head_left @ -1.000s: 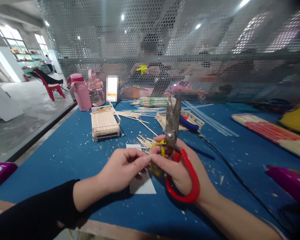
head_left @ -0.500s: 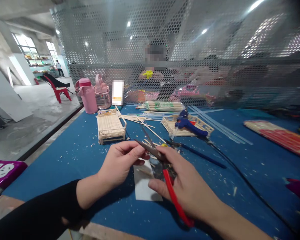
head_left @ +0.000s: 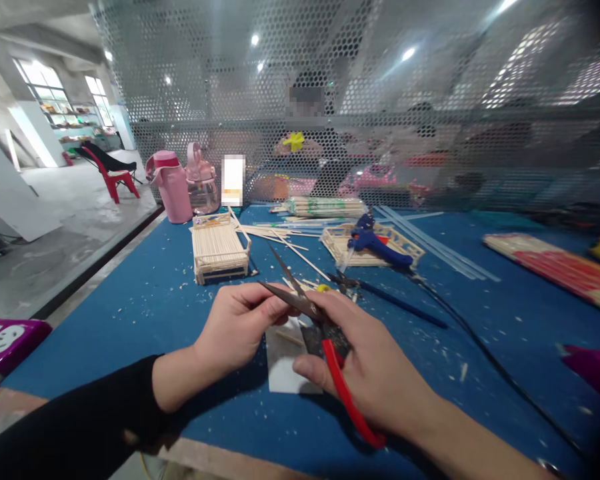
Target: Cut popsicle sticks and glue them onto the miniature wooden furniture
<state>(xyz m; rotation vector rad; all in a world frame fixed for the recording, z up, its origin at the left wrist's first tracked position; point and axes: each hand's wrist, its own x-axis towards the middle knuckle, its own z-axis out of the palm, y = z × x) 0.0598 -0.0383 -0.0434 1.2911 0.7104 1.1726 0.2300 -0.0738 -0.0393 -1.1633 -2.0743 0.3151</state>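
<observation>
Red-handled scissors (head_left: 340, 390) with parted dark blades are held in my right hand (head_left: 375, 353), blades pointing up and left. My left hand (head_left: 237, 327) is closed in a pinch beside the blades; whatever its fingertips hold is too small or hidden to make out. Below the hands lies a white card (head_left: 293, 373) on the blue mat. A small bed-like frame of wooden sticks (head_left: 220, 250) stands beyond my left hand. Farther right, a blue glue gun (head_left: 383, 252) rests on a second stick frame (head_left: 335, 247). Pliers with blue handles (head_left: 405, 307) lie nearer.
Loose sticks (head_left: 280, 235) and a wrapped stick bundle (head_left: 325, 207) lie toward the back. A pink flask (head_left: 173, 190) stands at back left, a red-and-cream packet (head_left: 555, 263) at right. Behind a perforated metal screen (head_left: 190, 100), a person holds something yellow.
The view has shifted slightly, so the table items appear a little higher and farther left. The scissor blades look a bit wider apart. Both hands keep nearly the same pose.
</observation>
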